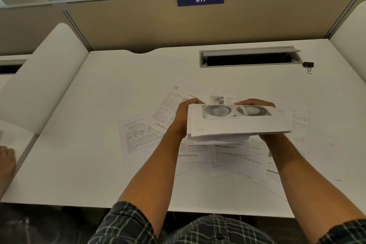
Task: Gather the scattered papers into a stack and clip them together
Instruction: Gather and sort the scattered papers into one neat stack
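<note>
I hold a stack of papers [235,123] above the white desk [83,164], its top sheet showing grey eye pictures. My left hand [183,117] grips the stack's left edge and my right hand [255,103] grips its far right side, fingers curled over the top; the palm is hidden under the sheets. Several loose printed papers [142,134] still lie scattered on the desk beneath and around the stack. A black binder clip [308,66] lies at the back right of the desk, well apart from both hands.
A grey cable slot [249,58] with its lid raised is set into the desk behind the papers. A beige partition [158,25] with a "011" label closes the back. White side dividers [45,77] flank the desk. Another person's hand [7,162] shows at the far left.
</note>
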